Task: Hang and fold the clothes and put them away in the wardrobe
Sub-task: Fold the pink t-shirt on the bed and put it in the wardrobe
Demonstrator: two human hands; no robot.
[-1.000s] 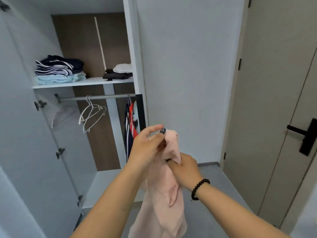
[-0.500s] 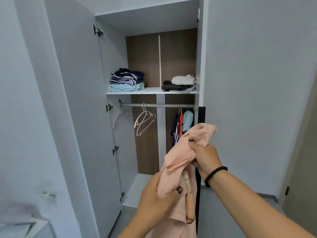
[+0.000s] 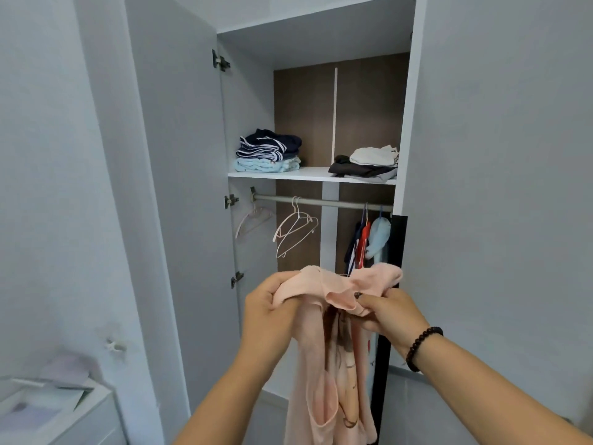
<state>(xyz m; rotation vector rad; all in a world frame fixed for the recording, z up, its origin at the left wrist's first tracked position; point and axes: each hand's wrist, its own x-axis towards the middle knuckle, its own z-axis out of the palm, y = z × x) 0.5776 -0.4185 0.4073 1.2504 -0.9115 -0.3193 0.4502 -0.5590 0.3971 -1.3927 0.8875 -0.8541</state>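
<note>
Since the earlier frame, left hand (image 3: 268, 308) has risen from low on the garment to its top edge, level with right hand (image 3: 390, 313). Fingers (image 3: 282, 284) of both hands curl tight around bunched fabric of the pink garment (image 3: 324, 364), hands apart, cloth stretched between them, the rest hanging down. Both forearms reach forward and up, in front of the open wardrobe (image 3: 179, 155), below its rail (image 3: 321, 200) and empty hangers (image 3: 293, 231).

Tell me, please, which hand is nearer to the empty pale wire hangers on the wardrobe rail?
Left. The left hand grips the pink garment below the empty pale wire hangers; the right hand holds it further right, under the hung clothes.
</note>
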